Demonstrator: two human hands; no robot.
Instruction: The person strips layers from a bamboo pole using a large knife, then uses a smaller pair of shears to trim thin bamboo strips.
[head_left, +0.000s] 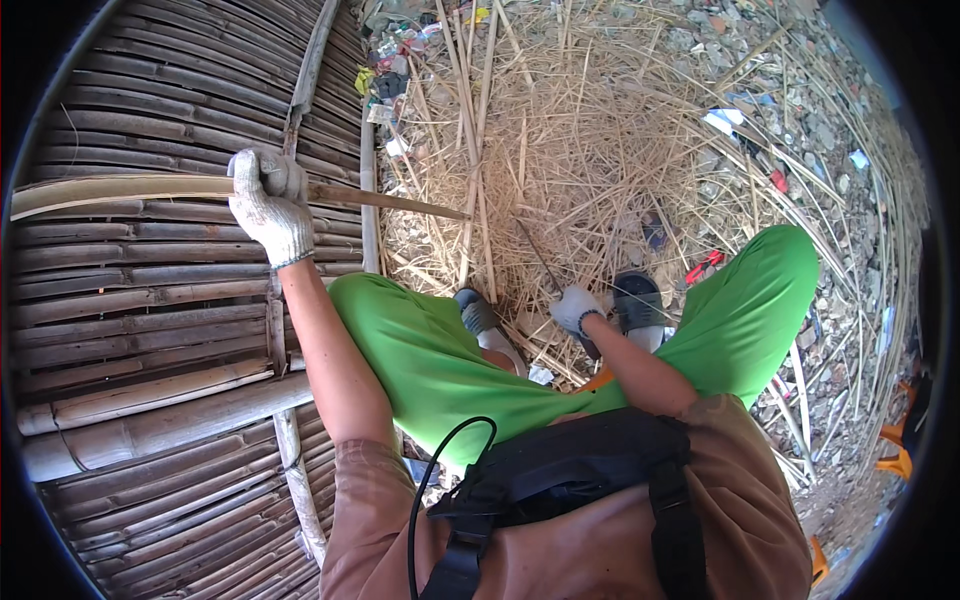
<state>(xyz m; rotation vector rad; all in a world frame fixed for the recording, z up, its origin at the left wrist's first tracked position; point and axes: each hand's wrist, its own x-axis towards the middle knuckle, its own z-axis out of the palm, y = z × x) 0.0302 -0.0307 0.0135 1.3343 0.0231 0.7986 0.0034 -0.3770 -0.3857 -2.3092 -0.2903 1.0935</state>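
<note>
My left hand (270,205), in a whitish work glove, is closed around a long split bamboo strip (130,188). The strip lies across the view, from the far left edge to a narrow end over the straw-coloured litter. My right hand (577,309), also gloved, is low between my feet, closed on a long thin knife (537,252). Its dark blade, seen nearly edge-on, slants up and left. The handle is hidden in the glove. Blade and strip are apart.
A slatted bamboo platform (150,325) fills the left side. Bamboo shavings (590,140) cover the ground ahead, with rubble and scraps on the right. My green-trousered knees are spread, with a dark sandal (640,300) beside my right hand. A red object (705,266) lies near it.
</note>
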